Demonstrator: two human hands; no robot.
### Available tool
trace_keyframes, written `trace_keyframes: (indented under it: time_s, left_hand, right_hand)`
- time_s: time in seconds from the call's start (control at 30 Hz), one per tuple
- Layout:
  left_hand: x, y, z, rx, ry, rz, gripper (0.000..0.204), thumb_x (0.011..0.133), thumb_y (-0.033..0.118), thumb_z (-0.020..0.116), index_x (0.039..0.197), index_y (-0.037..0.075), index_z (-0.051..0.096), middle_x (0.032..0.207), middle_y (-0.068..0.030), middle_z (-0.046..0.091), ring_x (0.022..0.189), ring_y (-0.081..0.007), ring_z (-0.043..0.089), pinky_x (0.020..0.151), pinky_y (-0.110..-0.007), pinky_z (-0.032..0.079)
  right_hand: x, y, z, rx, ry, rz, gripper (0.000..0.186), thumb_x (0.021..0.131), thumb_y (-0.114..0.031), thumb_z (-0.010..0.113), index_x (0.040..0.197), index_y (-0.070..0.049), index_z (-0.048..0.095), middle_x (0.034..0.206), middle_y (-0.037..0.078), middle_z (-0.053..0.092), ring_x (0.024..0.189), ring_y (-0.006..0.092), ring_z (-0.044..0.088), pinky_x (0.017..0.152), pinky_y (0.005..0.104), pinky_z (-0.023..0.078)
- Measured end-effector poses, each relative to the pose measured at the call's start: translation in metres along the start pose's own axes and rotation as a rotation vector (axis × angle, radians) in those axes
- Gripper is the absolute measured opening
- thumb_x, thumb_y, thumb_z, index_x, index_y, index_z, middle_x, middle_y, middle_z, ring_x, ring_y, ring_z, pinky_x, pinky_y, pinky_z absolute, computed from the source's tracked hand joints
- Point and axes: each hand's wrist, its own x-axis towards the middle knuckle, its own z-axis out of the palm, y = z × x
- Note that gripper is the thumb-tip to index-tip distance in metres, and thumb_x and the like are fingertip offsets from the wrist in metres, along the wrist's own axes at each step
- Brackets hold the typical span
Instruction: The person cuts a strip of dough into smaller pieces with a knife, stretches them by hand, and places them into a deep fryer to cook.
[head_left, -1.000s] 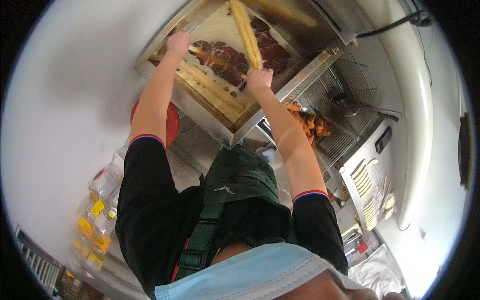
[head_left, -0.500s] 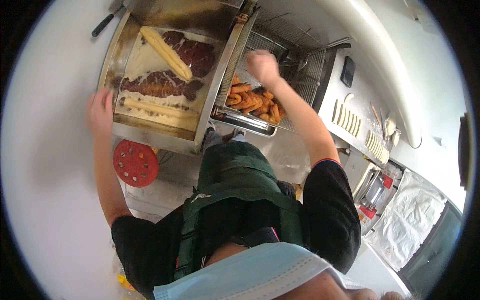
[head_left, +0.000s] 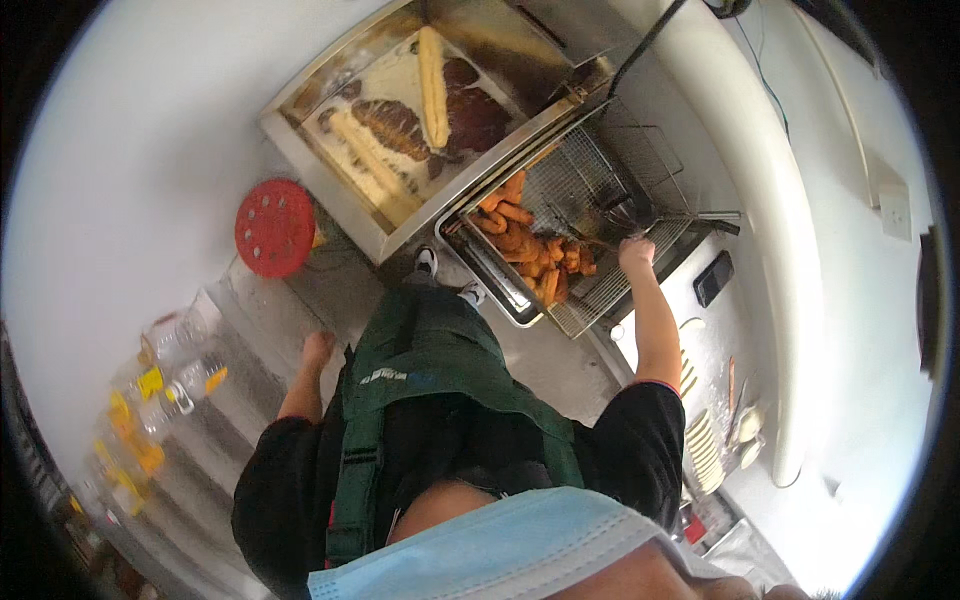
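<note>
My right hand [head_left: 637,252] is closed at the right side of a wire basket [head_left: 575,165], beside a dark skimmer or ladle [head_left: 628,208] lying in it. Whatever its fingers grip is too small to make out. Golden-brown fried dough pieces [head_left: 535,250] are heaped at the basket's near left. My left hand [head_left: 318,348] hangs low by my left side, loosely curled, with nothing visible in it. Left of the basket, a metal fryer [head_left: 340,190] holds foamy, dark oil. Two long pale-yellow dough sticks float there, one upper [head_left: 432,85] and one nearer the front [head_left: 372,160].
A red round stool [head_left: 275,228] stands near the fryer's left corner. On the right counter lie a black phone [head_left: 713,278] and rows of pale dough strips [head_left: 704,452]. A thick white pipe [head_left: 770,210] runs above. Clear bottles with yellow labels [head_left: 185,385] stand at lower left.
My left hand has left the fryer's left edge and dropped to my side. My right hand has moved from above the basket to its right side. The view has turned.
</note>
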Motion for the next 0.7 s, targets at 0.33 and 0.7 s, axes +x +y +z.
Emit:
trace_keyframes:
  time_s: [0.33, 0.7]
  left_hand:
    - [0.054, -0.038, 0.048, 0.341, -0.141, 0.303, 0.021, 0.084, 0.017, 0.057, 0.091, 0.000, 0.067, 0.088, -0.0179, 0.066, 0.086, -0.0324, 0.064, 0.072, -0.042, 0.051]
    - [0.111, 0.035, -0.095, -0.651, 0.133, 0.202, 0.032, 0.081, 0.028, 0.064, 0.096, -0.001, 0.067, 0.087, -0.0152, 0.069, 0.081, -0.0273, 0.066, 0.073, -0.038, 0.050]
  right_hand:
    - [-0.223, -0.021, -0.113, 0.761, 0.535, -0.442, 0.035, 0.088, -0.031, 0.052, 0.098, 0.002, 0.060, 0.097, 0.024, 0.061, 0.094, 0.0407, 0.059, 0.083, 0.0475, 0.046]
    - [-0.114, -0.306, -0.280, 0.351, 0.606, -0.256, 0.041, 0.086, -0.021, 0.053, 0.118, 0.002, 0.040, 0.110, 0.026, 0.053, 0.095, 0.0314, 0.062, 0.073, 0.0349, 0.055]
